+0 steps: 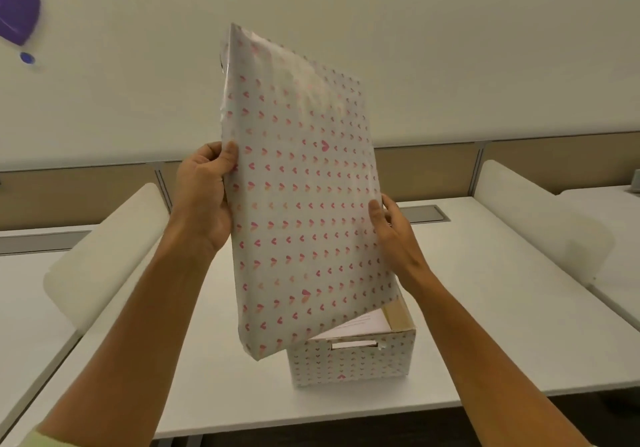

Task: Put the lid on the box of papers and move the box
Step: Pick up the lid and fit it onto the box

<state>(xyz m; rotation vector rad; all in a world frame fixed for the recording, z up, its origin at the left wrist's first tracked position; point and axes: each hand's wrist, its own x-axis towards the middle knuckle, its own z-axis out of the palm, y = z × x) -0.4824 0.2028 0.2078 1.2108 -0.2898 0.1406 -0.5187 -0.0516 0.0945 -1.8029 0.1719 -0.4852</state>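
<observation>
Both hands hold heart-print lid (304, 204) tilted in air above box (353, 360). Left hand (204, 197) grip clamped on lid's left edge, right hand (394, 235) on right edge. Box open, papers (360, 323) inside, near desk (485, 308) front edge.

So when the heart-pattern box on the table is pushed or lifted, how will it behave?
The box probably feels heavy for its size, since papers fill it. Its flat base on the table should slide, not tip. The cardboard walls look stiff, and the handle slot likely gives hands a hold.
</observation>
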